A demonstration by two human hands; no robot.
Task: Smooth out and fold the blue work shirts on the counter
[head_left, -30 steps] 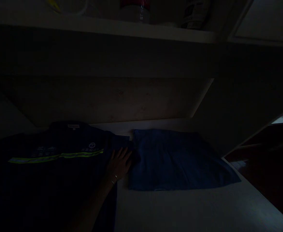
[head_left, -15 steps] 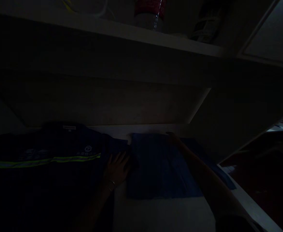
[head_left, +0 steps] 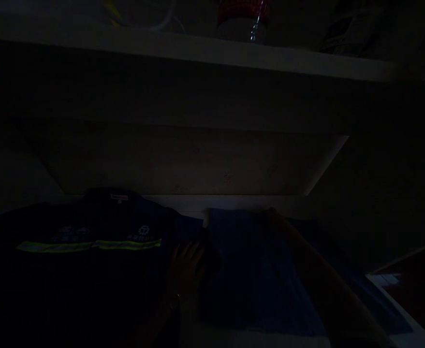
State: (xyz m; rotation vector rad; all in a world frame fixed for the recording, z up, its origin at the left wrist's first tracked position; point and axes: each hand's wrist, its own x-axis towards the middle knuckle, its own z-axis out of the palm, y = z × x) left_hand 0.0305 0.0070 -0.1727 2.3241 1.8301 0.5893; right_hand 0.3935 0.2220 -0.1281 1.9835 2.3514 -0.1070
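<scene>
The scene is very dark. A dark navy work shirt [head_left: 89, 241] with a yellow-green reflective stripe and white logos lies spread flat at the left. My left hand [head_left: 186, 270] rests flat on its right edge, fingers apart, a bracelet at the wrist. Beside it lies a folded blue cloth [head_left: 241, 270]. My right hand [head_left: 270, 215] reaches across that cloth to its far edge; its fingers are too dark to make out.
The garments lie on a pale flat surface [head_left: 404, 333] under a low wooden back panel [head_left: 183, 159]. A shelf [head_left: 197, 48] above carries a bottle with a red label [head_left: 243, 14] and other dim items. The surface's right edge drops off near the corner.
My right arm has come in from the lower right and stretched over the blue cloth to its far edge. My left hand has stayed on the shirt. The view has darkened and shifted slightly.
</scene>
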